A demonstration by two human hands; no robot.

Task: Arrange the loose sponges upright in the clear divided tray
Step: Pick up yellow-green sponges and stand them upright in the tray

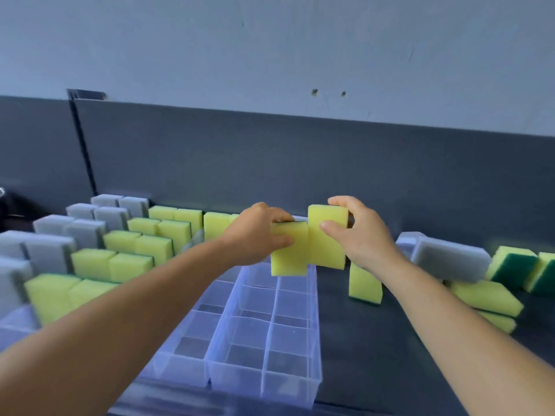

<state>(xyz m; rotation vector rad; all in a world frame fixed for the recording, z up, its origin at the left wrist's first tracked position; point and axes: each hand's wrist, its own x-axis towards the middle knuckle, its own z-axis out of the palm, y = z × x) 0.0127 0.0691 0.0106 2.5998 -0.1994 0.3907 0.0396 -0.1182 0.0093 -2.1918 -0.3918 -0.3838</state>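
My left hand (258, 232) grips a yellow sponge (289, 256) held upright above the far end of the clear divided tray (295, 310). Beside it, touching, my right hand (363, 235) grips a second yellow sponge (327, 235), a little higher. Most compartments of this tray show no sponge. To the left, rows of yellow sponges (135, 259) and grey sponges (51, 250) stand upright in another tray. Loose sponges lie to the right: a yellow one on end (365, 285), a grey one (450, 259), and several yellow-green ones (492, 298).
A dark panel (270, 157) runs along the back of the dark table surface (375, 355), with a pale wall above. A second clear tray (192, 334) adjoins the first on its left. A dark object (9, 205) sits at the far left edge.
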